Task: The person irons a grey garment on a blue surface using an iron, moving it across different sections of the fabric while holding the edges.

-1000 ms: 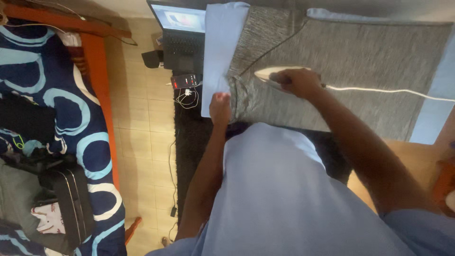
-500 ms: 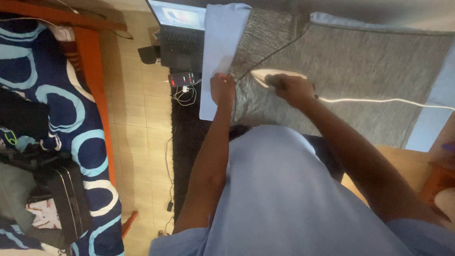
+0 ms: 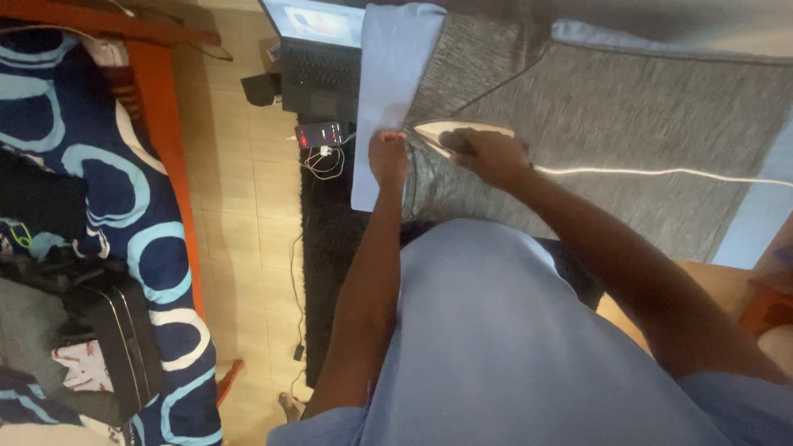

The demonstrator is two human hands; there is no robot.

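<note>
Fingers of right hand (image 3: pixel 489 157) wrapped around white iron (image 3: pixel 450 137) handle, soleplate flat on grey garment (image 3: pixel 611 107). Left hand (image 3: pixel 388 157) fingers pinching garment edge beside iron tip, apparently keeping fabric taut over light-blue sheet (image 3: pixel 388 91).

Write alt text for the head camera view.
A person's right hand grips a white iron on a grey garment, while the left hand pins its edge against a light blue cloth. An open laptop and phone lie on the floor beyond.
</note>
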